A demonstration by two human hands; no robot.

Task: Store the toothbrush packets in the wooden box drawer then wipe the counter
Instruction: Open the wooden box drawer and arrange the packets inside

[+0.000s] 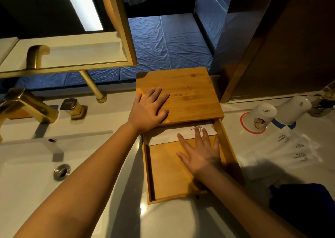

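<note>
Countertop drawer [168,174]: flat, spread right hand [201,152] presses toothbrush packet [163,138]; left hand [148,109] splayed on box [190,100].

White packet [168,135] in open drawer [166,167]

Bathroom vanity area, dimly lit.
A gold-framed mirror [116,38] hung above a white sink [27,165] with brass faucet [27,103]; blue plastic sheeting [168,43] covered the floor beyond, beside a dark brown wall panel [290,47].

Dim warm light, hard arm shadows, counter [163,223] glare, wide-angle bending at edges.
</note>
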